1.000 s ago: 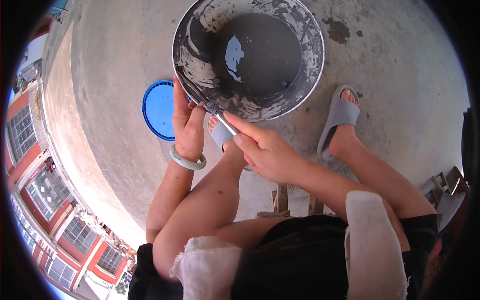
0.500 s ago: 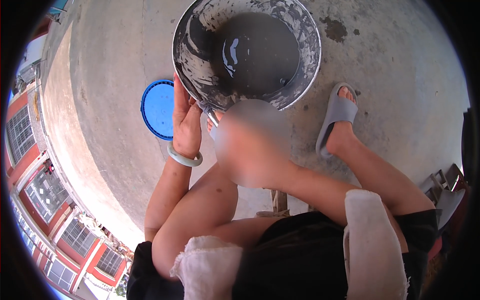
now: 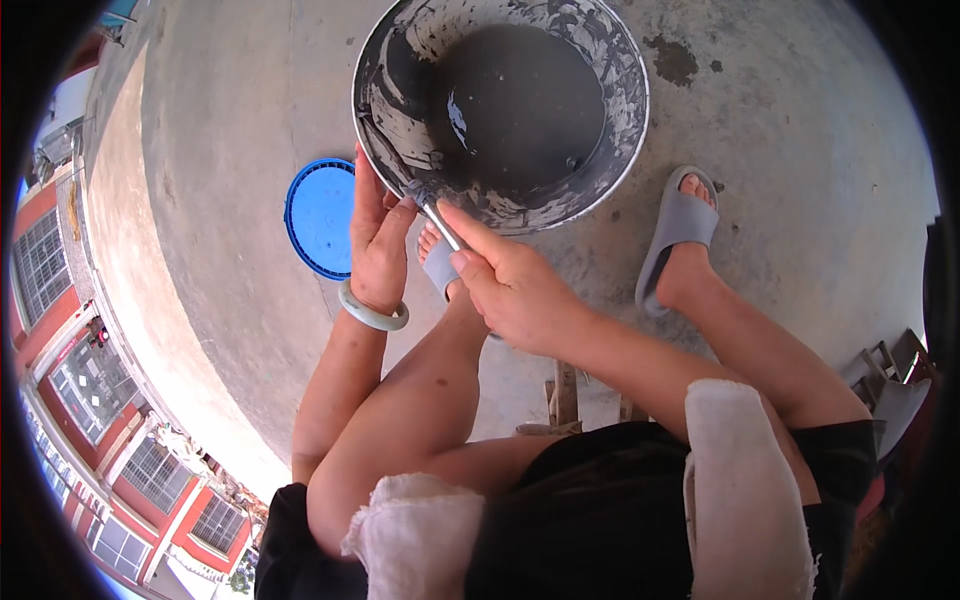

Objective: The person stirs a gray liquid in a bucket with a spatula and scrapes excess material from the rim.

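A wide round bucket (image 3: pixel 612 190) with a pale rim holds dark grey liquid (image 3: pixel 520 110), and its inner wall is streaked with grey residue. My left hand (image 3: pixel 380 245), with a pale bangle on the wrist, grips the bucket's near left side, fingers along the outside and thumb near the rim. My right hand (image 3: pixel 520 295) is closed round the silver handle of a slim tool (image 3: pixel 440 225). The tool's grey-coated end rests at the rim beside my left thumb; its exact kind is unclear.
A round blue lid (image 3: pixel 320 220) lies on the concrete floor left of the bucket. My feet in grey slippers (image 3: pixel 688 230) flank the near side. Wooden legs (image 3: pixel 565 395) show below me, and a dark wet patch (image 3: pixel 672 60) marks the floor at far right.
The bucket appears slightly farther right and lower in view. My right hand, blurred before, now shows clearly on the tool's handle. My left hand keeps its place at the rim.
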`<state>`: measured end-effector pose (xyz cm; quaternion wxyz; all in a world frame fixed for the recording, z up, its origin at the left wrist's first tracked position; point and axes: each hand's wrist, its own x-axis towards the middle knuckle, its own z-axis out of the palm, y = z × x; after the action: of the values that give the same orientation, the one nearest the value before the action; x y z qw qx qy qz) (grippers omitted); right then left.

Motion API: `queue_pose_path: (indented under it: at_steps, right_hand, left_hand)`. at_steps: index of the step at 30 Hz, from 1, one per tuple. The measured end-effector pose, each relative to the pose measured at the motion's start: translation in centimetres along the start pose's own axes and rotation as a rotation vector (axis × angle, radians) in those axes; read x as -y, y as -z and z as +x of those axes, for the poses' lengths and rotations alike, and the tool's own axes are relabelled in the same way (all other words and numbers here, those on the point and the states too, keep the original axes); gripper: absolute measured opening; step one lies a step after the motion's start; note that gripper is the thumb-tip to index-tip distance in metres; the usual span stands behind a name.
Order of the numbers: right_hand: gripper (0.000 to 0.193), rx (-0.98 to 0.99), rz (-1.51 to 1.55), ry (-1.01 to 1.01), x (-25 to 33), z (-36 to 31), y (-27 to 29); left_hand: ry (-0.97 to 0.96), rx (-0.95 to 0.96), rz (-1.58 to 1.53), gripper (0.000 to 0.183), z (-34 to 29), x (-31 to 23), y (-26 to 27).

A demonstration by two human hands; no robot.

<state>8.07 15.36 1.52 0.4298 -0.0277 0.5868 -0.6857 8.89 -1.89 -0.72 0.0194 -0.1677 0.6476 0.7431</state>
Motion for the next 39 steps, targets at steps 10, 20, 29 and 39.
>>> queue_pose_path:
  at_steps: [10,20,29,39]
  right_hand:
    - [0.046,0.208,0.864,-0.300,2.2,0.2,2.2]
    - [0.047,0.191,0.294,-0.270,0.2,-2.5,1.4]
    - [0.046,0.208,0.395,-0.334,1.0,-2.0,2.4]
    - [0.045,0.190,0.314,-0.260,1.6,-1.0,2.7]
  left_hand:
    - [-0.007,0.003,0.040,0.070,-0.1,0.7,0.4]
    - [0.005,-0.014,0.018,0.067,0.0,1.0,0.4]
    - [0.029,-0.067,0.083,0.071,0.1,0.4,0.1]
    - [-0.008,-0.029,0.034,0.072,0.1,0.4,-0.2]
